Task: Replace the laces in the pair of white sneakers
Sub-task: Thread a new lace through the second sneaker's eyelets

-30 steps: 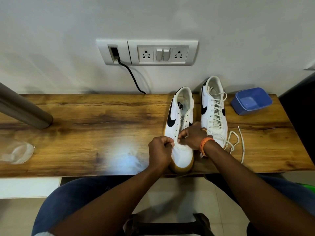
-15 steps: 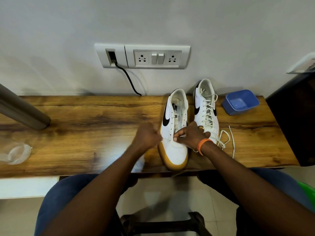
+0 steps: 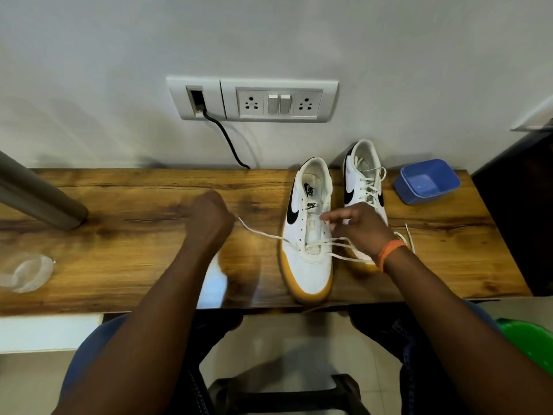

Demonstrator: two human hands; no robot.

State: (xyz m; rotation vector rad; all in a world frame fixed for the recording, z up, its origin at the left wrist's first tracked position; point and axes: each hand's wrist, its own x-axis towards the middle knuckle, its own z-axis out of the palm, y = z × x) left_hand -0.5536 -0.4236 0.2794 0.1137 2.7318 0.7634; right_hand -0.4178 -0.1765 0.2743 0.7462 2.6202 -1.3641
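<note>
Left hand (image 3: 209, 217) is closing in a fist on one end of the lace (image 3: 260, 233), drawing it out leftward over the table (image 3: 134, 235) – motion-blurred, but the lace is running taut from fist to shoe. Right hand (image 3: 359, 227) is hovering over the near shoe (image 3: 308, 235), fingers loosely spread; whether it is pinching any strand I cannot tell. Hands are well apart.

Near shoe is sitting toe toward the person, lace passing only through the lowest eyelets, upper eyelets bare. Far shoe (image 3: 363, 178) is standing just beside it on the right, fully laced, its loose ends (image 3: 410, 238) trailing on the table behind the right wrist.

Step in hand, as judged: pulling the first crossing through and evening the ends. To do it well – steady the shoe with the right hand so it is not sliding with the pull, draw until both ends are matching in length, keep the lace flat and untwisted across the tongue before moving up an eyelet. Risk: over-pulling and dragging the opposite end out of its eyelet.

Count: shoes 2; laces 2 (one per shoe); hands 2; blue tub (image 3: 426, 181) 1, right of the far shoe; clear plastic piece (image 3: 28, 272) 1, at the left edge; wall sockets (image 3: 253, 101) 2
</note>
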